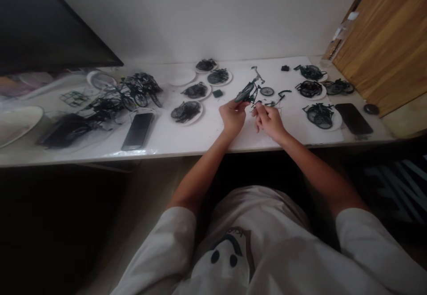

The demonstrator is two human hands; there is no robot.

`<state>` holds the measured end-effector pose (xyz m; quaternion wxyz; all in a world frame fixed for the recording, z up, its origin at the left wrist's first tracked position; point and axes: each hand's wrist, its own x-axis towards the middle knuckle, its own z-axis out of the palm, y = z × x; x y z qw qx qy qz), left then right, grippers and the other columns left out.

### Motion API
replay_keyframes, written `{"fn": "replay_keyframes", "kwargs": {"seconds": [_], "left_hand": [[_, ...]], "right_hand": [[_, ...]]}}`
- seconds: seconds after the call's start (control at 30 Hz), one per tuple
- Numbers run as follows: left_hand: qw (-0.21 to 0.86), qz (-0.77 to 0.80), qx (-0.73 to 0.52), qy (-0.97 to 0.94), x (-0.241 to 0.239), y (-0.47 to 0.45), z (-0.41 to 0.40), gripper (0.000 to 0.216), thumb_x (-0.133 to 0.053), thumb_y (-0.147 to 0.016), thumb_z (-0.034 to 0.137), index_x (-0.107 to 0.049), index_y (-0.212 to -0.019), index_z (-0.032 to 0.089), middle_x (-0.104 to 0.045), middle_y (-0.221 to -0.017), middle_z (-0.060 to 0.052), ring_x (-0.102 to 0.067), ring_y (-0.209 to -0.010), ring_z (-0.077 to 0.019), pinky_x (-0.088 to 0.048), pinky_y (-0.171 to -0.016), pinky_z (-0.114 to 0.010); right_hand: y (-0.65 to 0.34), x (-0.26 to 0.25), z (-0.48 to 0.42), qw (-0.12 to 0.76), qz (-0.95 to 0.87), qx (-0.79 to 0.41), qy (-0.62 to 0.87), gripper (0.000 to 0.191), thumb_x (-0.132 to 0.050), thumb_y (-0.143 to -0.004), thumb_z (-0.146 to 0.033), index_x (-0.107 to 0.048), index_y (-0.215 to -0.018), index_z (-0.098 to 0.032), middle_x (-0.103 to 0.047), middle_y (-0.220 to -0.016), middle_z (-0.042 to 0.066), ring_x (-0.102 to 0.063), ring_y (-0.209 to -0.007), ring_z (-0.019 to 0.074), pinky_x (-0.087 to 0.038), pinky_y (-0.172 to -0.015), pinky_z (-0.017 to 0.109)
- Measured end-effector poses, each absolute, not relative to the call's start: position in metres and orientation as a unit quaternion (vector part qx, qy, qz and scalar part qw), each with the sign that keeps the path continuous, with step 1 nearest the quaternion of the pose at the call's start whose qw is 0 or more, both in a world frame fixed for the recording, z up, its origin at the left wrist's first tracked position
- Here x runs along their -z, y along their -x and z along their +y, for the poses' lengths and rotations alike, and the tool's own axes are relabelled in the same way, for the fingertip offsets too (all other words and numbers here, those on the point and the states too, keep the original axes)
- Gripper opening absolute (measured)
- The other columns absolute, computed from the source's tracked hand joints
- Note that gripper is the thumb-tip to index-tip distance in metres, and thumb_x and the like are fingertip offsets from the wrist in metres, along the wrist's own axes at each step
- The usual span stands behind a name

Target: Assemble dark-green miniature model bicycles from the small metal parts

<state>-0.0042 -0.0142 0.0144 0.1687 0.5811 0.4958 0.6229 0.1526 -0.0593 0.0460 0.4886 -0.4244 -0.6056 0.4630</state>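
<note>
My left hand [233, 116] is closed on a dark green model bicycle [246, 92], which is raised above the white table with its handlebar pointing up and away. Close beside it, my right hand [269, 121] pinches at the bicycle's lower end; a thin, light-coloured piece shows between the fingertips, too small to name. Just beyond the right hand lie a loose small wheel [267, 91] and a dark curved part [283, 94]. Both fingertips cover part of the bicycle, so the exact point of contact is hidden.
Plates of dark model parts stand left [187, 112] and right [324, 116]. Assembled model bicycles [142, 89] crowd the left side. Phones lie left [138, 130] and right [353, 118]. A clear bottle [339, 39] stands by the wooden panel [387, 41]; a dark screen [50, 24] overhangs the left.
</note>
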Motion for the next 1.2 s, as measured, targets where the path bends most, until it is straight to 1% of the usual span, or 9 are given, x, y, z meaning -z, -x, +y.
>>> {"fn": "replay_keyframes", "kwargs": {"seconds": [0.17, 0.3, 0.4, 0.5, 0.63, 0.77, 0.97, 1.1, 1.2], "left_hand": [[0.156, 0.499, -0.626, -0.579, -0.017, 0.004, -0.015, 0.016, -0.078, -0.093, 0.014, -0.092, -0.097, 0.021, -0.091, -0.094, -0.007, -0.084, -0.089, -0.0222, -0.064, -0.089, -0.033], [0.140, 0.504, -0.617, -0.588, -0.017, 0.005, -0.014, 0.013, -0.079, -0.092, 0.016, -0.089, -0.088, 0.022, -0.087, -0.083, -0.004, -0.081, -0.081, -0.0210, -0.062, -0.084, -0.032], [0.139, 0.500, -0.614, -0.594, -0.016, 0.005, -0.011, 0.012, -0.080, -0.093, 0.016, -0.090, -0.089, 0.023, -0.088, -0.086, -0.005, -0.081, -0.080, -0.0208, -0.061, -0.084, -0.032], [0.144, 0.496, -0.613, -0.598, -0.017, 0.006, -0.010, 0.013, -0.080, -0.093, 0.015, -0.091, -0.094, 0.022, -0.090, -0.091, -0.006, -0.081, -0.080, -0.0201, -0.062, -0.084, -0.032], [0.147, 0.500, -0.601, -0.605, -0.021, 0.008, -0.012, 0.016, -0.082, -0.093, 0.016, -0.093, -0.102, 0.023, -0.090, -0.091, -0.005, -0.079, -0.074, -0.0183, -0.063, -0.083, -0.032], [0.169, 0.483, -0.609, -0.606, -0.021, 0.008, -0.013, 0.024, -0.081, -0.093, 0.012, -0.093, -0.111, 0.024, -0.092, -0.108, -0.007, -0.086, -0.092, -0.0221, -0.066, -0.095, -0.036], [0.169, 0.502, -0.609, -0.590, -0.015, 0.005, -0.013, 0.023, -0.080, -0.093, 0.014, -0.093, -0.108, 0.026, -0.092, -0.108, -0.006, -0.086, -0.093, -0.0233, -0.067, -0.093, -0.036], [0.153, 0.511, -0.605, -0.591, -0.012, 0.004, -0.014, 0.018, -0.079, -0.094, 0.016, -0.093, -0.102, 0.024, -0.092, -0.099, -0.006, -0.084, -0.088, -0.0216, -0.065, -0.089, -0.033], [0.142, 0.512, -0.603, -0.595, -0.012, 0.004, -0.015, 0.016, -0.078, -0.094, 0.016, -0.092, -0.098, 0.023, -0.091, -0.099, -0.007, -0.085, -0.092, -0.0232, -0.064, -0.091, -0.034]], "right_hand": [[-0.146, -0.059, -0.061, 0.476, -0.463, -0.635, 0.394, 0.064, -0.072, -0.100, -0.086, -0.058, -0.081, -0.027, -0.030, -0.045, -0.013, -0.038, -0.042, 0.0101, -0.034, -0.047, 0.024], [-0.149, -0.059, -0.057, 0.469, -0.464, -0.636, 0.401, 0.062, -0.075, -0.099, -0.083, -0.057, -0.081, -0.027, -0.028, -0.048, -0.013, -0.035, -0.045, 0.0103, -0.030, -0.048, 0.025], [-0.154, -0.050, -0.051, 0.484, -0.534, -0.543, 0.430, 0.059, -0.069, -0.103, -0.079, -0.054, -0.077, -0.028, -0.033, -0.053, -0.011, -0.036, -0.047, 0.0114, -0.032, -0.049, 0.027], [-0.163, -0.043, -0.046, 0.503, -0.650, -0.348, 0.451, 0.049, -0.063, -0.108, -0.067, -0.056, -0.081, -0.027, -0.055, -0.067, -0.003, -0.052, -0.061, 0.0149, -0.042, -0.061, 0.029], [-0.175, -0.039, -0.041, 0.421, -0.774, -0.086, 0.465, 0.041, -0.051, -0.117, -0.053, -0.072, -0.099, -0.023, -0.078, -0.091, 0.009, -0.069, -0.087, 0.0230, -0.051, -0.080, 0.035], [-0.180, -0.038, -0.039, 0.358, -0.797, 0.008, 0.485, 0.045, -0.049, -0.120, -0.050, -0.077, -0.097, -0.022, -0.082, -0.093, 0.013, -0.073, -0.094, 0.0266, -0.050, -0.080, 0.036], [-0.169, -0.040, -0.048, 0.411, -0.744, -0.176, 0.496, 0.051, -0.059, -0.116, -0.064, -0.073, -0.088, -0.024, -0.077, -0.079, 0.006, -0.070, -0.074, 0.0208, -0.050, -0.072, 0.032], [-0.156, -0.045, -0.057, 0.483, -0.617, -0.428, 0.451, 0.073, -0.055, -0.102, -0.095, -0.064, -0.078, -0.027, -0.049, -0.050, -0.005, -0.051, -0.048, 0.0153, -0.045, -0.054, 0.030], [-0.149, -0.052, -0.061, 0.484, -0.516, -0.569, 0.418, 0.072, -0.068, -0.095, -0.096, -0.058, -0.074, -0.027, -0.037, -0.047, -0.010, -0.039, -0.044, 0.0112, -0.040, -0.049, 0.027]]}}
